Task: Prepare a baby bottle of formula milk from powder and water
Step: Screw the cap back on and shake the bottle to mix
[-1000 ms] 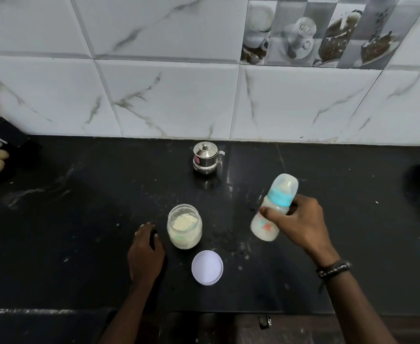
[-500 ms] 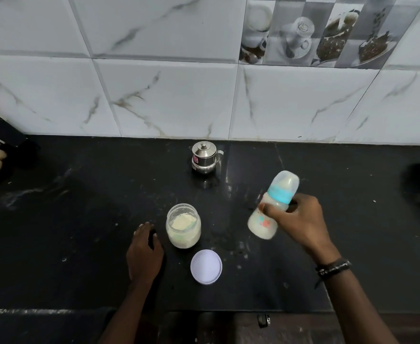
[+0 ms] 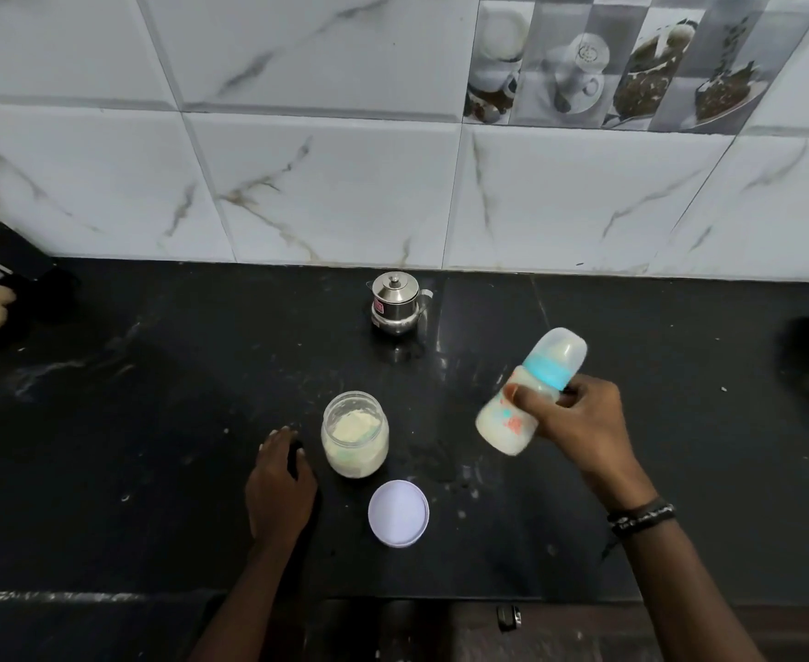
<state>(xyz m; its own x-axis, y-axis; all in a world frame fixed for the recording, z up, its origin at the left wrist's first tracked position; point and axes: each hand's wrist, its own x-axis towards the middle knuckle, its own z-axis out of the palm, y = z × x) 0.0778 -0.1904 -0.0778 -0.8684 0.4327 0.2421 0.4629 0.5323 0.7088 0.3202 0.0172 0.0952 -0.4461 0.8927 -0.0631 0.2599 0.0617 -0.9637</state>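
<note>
At right of centre, my right hand (image 3: 579,418) grips the capped, milky, blue-collared baby bottle (image 3: 526,394), tilted cap-up toward upper right; my left hand (image 3: 278,489) rests loosely curled on the counter, holding nothing.

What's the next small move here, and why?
Probably set the baby bottle upright on the countertop. It is capped, looks milky, and the right hand grips it tilted in the air, so mixing seems done. The powder jar stands open.
</note>
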